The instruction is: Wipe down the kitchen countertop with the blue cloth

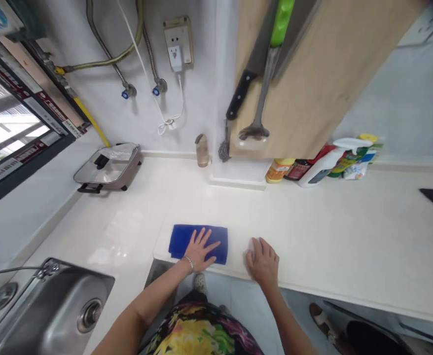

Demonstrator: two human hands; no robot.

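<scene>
A blue cloth (pixel 181 238) lies folded flat on the white counter (pixel 312 227) near its front edge. My left hand (pixel 200 250) rests on the cloth's right part with fingers spread out flat. My right hand (pixel 263 260) sits on the counter edge just right of the cloth, with its fingers curled over a small pale thing (pixel 252 245) that I cannot make out.
A steel sink (pixel 50 308) sits at the lower left. An electric pan with a glass lid (pixel 107 167) stands at the back left. Bottles and a spray bottle (pixel 323 165) line the back wall. A knife (pixel 248 79) and a utensil hang on the cupboard above.
</scene>
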